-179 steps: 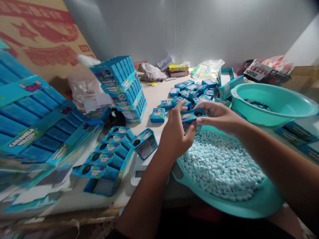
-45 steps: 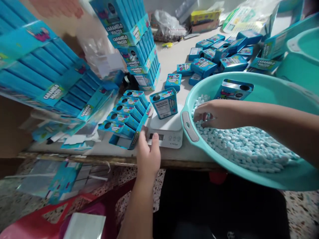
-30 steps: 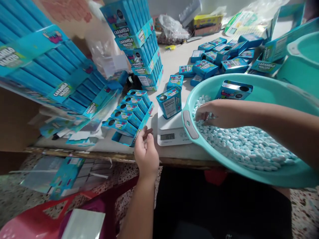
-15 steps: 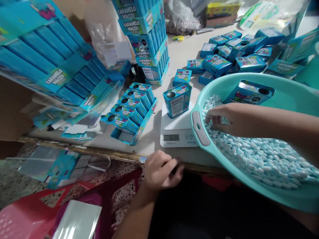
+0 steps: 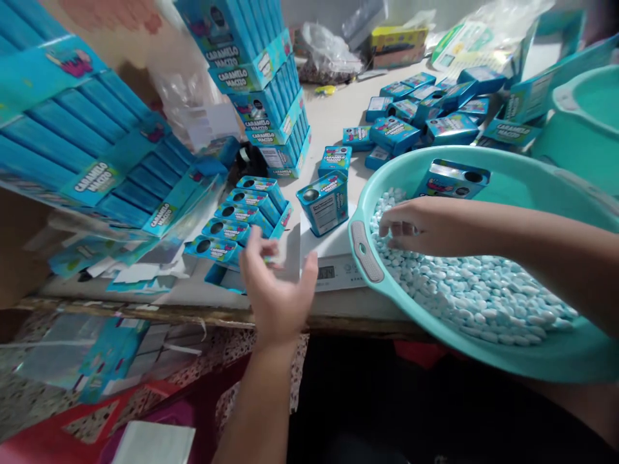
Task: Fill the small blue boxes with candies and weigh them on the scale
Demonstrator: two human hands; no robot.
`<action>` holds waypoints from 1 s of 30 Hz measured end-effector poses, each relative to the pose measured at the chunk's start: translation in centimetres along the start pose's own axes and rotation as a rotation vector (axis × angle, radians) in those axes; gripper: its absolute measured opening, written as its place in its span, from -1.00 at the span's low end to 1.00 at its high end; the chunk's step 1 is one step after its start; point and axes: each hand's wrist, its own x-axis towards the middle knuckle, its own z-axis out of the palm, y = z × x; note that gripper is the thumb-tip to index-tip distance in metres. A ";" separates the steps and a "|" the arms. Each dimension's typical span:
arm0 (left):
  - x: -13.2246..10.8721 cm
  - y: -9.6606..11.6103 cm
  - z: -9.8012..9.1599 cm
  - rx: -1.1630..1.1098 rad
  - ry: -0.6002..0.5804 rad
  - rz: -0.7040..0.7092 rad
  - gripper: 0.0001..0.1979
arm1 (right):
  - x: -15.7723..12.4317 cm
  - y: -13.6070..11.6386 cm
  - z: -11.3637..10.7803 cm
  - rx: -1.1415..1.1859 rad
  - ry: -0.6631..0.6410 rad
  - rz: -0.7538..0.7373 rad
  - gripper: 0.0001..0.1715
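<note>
My left hand (image 5: 278, 283) is open, fingers and thumb apart, in front of a display tray (image 5: 283, 222) holding a row of blue candy tins (image 5: 220, 229). It partly covers the kitchen scale (image 5: 338, 274) and shows slight blur. On the scale stands an upright candy tin (image 5: 324, 205) with a round hole in its top. Inside the turquoise basin (image 5: 387, 283), my right hand (image 5: 411, 222) rests with curled fingers among white and pale-blue candies (image 5: 474, 296); what its fingers hold is hidden. Another tin (image 5: 454, 179) leans in the basin just behind that hand.
Stacked display boxes (image 5: 271, 116) rise at the back, with a larger wrapped stack (image 5: 91, 154) at the left. Several loose tins (image 5: 396, 135) lie behind the basin. A second turquoise tub (image 5: 580, 135) stands at the right. The table's worn front edge (image 5: 145, 312) runs below.
My left hand has risen from the table's front edge and opened, moving up and left to the tray. My right hand stays in the candies. The camera view has shifted.
</note>
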 end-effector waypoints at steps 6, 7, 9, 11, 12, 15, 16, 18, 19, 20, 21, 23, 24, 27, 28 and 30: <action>7.3 -0.2 5.3 -0.053 -0.238 0.001 -0.48 | 0.1 0.1 -1.0 0.051 0.054 0.043 -0.77; 8.1 0.0 5.6 -0.081 -0.247 0.043 -0.57 | 0.0 0.2 -1.2 0.057 0.054 0.052 -0.77; 9.3 0.8 5.7 -0.089 -0.181 0.225 -0.68 | -0.1 0.3 -1.5 0.061 0.052 0.076 -0.75; 10.0 1.7 5.3 -0.055 -0.080 0.446 -0.70 | -0.2 0.4 -1.6 0.059 0.067 0.111 -0.72; 10.3 2.1 5.1 -0.031 -0.056 0.544 -0.67 | -0.2 0.4 -1.7 0.059 0.083 0.130 -0.71; 10.8 3.1 4.6 0.036 -0.017 0.786 -0.51 | -0.3 0.5 -1.8 0.058 0.137 0.173 -0.71; 10.9 3.3 4.5 0.060 -0.023 0.851 -0.48 | -0.3 0.5 -1.9 0.058 0.149 0.175 -0.71; 11.1 3.7 4.2 0.101 -0.086 0.956 -0.50 | -0.4 0.5 -2.0 0.051 0.166 0.168 -0.72; 11.3 3.8 4.0 0.124 -0.152 1.003 -0.52 | -0.4 0.5 -2.1 0.048 0.170 0.166 -0.73; 11.5 3.9 3.7 0.139 -0.220 1.055 -0.54 | -0.4 0.5 -2.1 0.047 0.172 0.163 -0.73; 11.7 4.0 3.5 0.146 -0.275 1.105 -0.55 | -0.5 0.6 -2.2 0.047 0.171 0.156 -0.73; 12.2 4.0 2.8 0.152 -0.319 1.175 -0.55 | -0.6 0.7 -2.3 0.048 0.149 0.150 -0.71; 12.5 4.1 2.5 0.154 -0.323 1.204 -0.55 | -0.7 0.8 -2.3 0.046 0.133 0.148 -0.69; 13.0 4.2 1.9 0.149 -0.353 1.308 -0.55 | -0.6 1.2 -2.2 0.029 0.099 0.159 -0.66; 13.1 4.4 1.8 0.141 -0.366 1.332 -0.56 | -0.5 1.2 -2.1 0.026 0.099 0.162 -0.65; 13.3 4.7 1.8 0.128 -0.397 1.347 -0.56 | -0.4 1.3 -2.0 0.024 0.100 0.160 -0.65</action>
